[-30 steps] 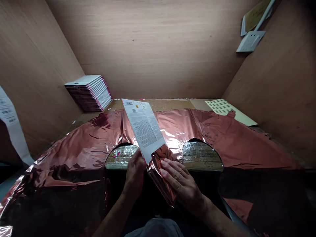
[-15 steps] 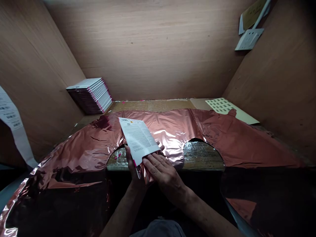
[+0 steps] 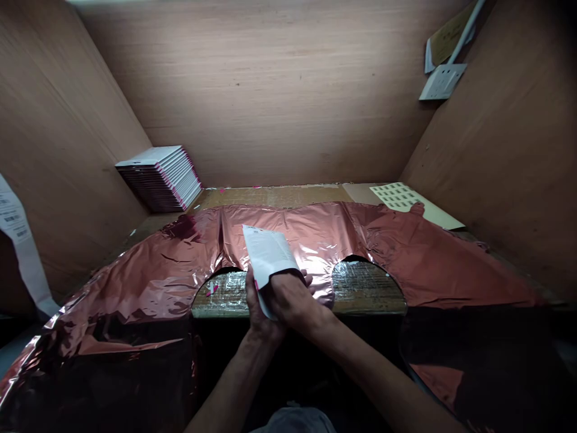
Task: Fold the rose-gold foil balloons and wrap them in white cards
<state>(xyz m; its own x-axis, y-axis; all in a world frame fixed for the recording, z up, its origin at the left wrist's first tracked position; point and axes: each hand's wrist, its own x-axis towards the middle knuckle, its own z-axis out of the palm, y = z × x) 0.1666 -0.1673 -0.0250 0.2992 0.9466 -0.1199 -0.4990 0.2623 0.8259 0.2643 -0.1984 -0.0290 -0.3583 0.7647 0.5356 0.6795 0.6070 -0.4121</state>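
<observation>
A white printed packet [image 3: 269,251] with a pink edge is tilted in front of me, its mouth bulging towards me. My left hand [image 3: 261,319] is closed round it from below, thumb along the left edge and fingertips showing past the right. Into the mouth reaches my right hand [image 3: 295,300], its fingers hidden inside. Whether those fingers grip anything I cannot see. Behind and below the packet, shiny pink foil [image 3: 288,219] covers much of the worktop.
At the back left stands a stack of similar packets [image 3: 166,174]. A yellow label sheet [image 3: 417,203] lies at the back right, below a wall socket [image 3: 442,82]. Barcode labels on a strip [image 3: 22,240] hang at left. Pink scraps [image 3: 211,290] rest on the wooden worktop [image 3: 369,288].
My right hand has pushed deeper into the packet, and its fingers are now out of sight. The packet's mouth has widened. The pink foil that showed at the mouth is no longer visible.
</observation>
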